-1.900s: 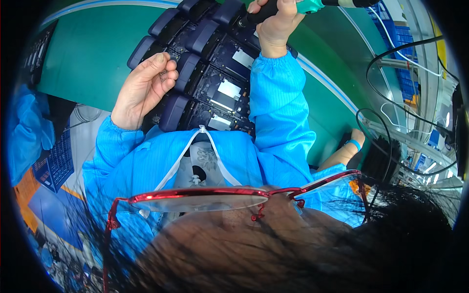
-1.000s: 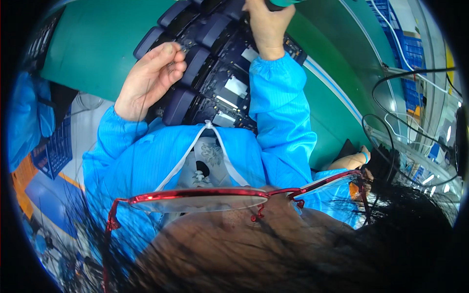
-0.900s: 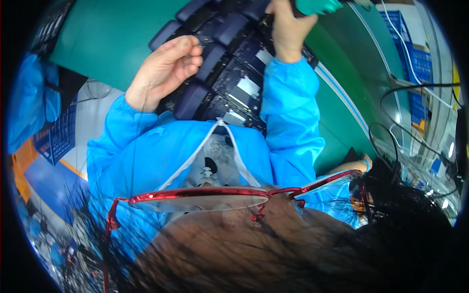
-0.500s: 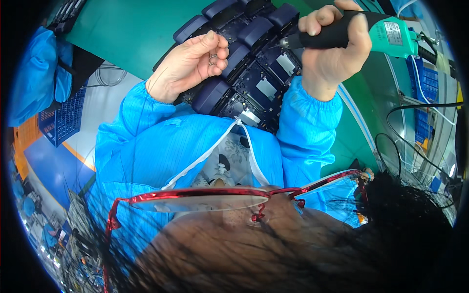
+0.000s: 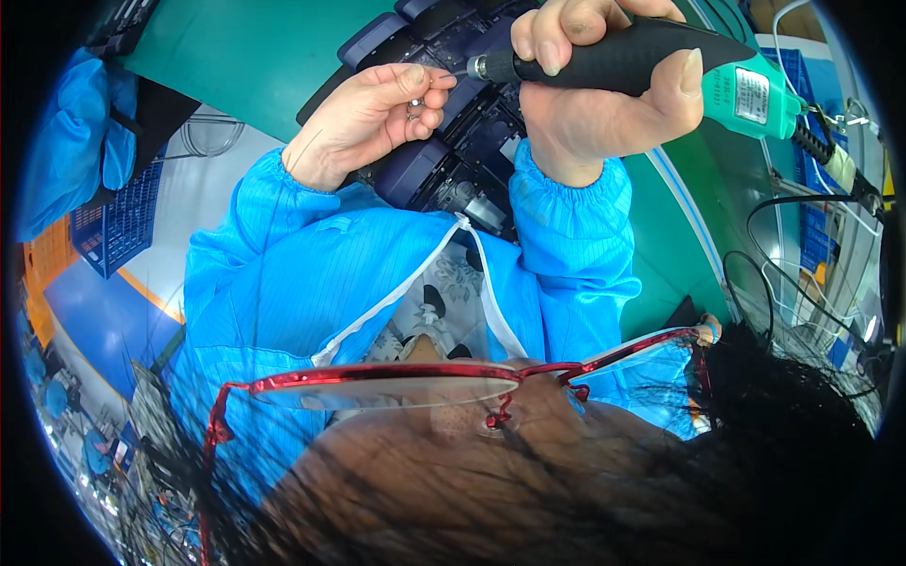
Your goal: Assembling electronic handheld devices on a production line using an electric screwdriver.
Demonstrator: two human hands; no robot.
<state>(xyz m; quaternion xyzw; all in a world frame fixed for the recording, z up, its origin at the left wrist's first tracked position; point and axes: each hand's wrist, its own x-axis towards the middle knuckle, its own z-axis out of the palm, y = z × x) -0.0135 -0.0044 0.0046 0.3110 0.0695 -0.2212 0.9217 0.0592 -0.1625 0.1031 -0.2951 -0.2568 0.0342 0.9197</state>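
Plainly, right hand (image 5: 604,118) grips screwdriver (image 5: 613,58) — bit (image 5: 459,74) beside left hand (image 5: 377,118), curled around metal pieces (image 5: 412,102).

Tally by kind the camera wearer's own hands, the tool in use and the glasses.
Hands, left hand and right hand: 2
Black-and-green electric screwdriver: 1
Red-framed glasses: 1
Total: 4
Not counted: small metal pieces in the left hand, too small to tell.

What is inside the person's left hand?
In the left hand, small shiny metal pieces show among the curled fingers, too small to identify. Those fingers cover anything deeper in the palm.
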